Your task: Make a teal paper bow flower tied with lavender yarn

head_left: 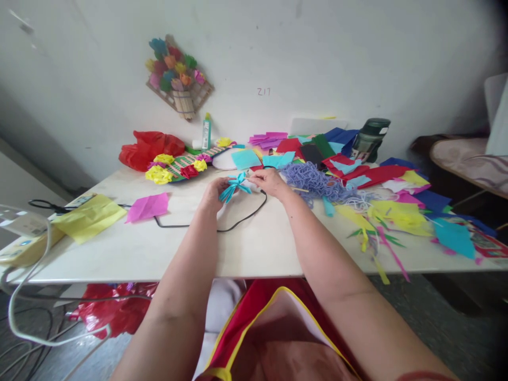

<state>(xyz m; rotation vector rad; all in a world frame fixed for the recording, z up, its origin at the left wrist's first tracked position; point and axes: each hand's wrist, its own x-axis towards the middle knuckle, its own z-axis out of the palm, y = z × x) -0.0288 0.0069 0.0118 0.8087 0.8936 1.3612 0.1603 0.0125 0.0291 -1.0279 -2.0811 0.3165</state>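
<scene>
Above the middle of the table, a light-blue paper flower (237, 186) with gathered, fringed strips hangs between my two hands. My left hand (216, 191) is closed with its fingers on the flower's left side. Close to the flower's upper right end, my right hand (270, 181) is held in a pinch. A small pale bit shows at its fingertips, too blurred to name. A black cord (238, 226) loops over the white table (257, 254) below the hands. Behind them lies a guitar-shaped craft (180, 168) with yellow, red and pink paper flowers.
Purple yarn (313, 180) lies tangled to the right, among coloured paper sheets (369, 177) and yellow scraps (400, 217). A dark bottle (371, 140) and a glue bottle (207, 132) stand at the back. Pink paper (148, 207), yellow paper (89, 217) and a power strip (32, 247) are on the left.
</scene>
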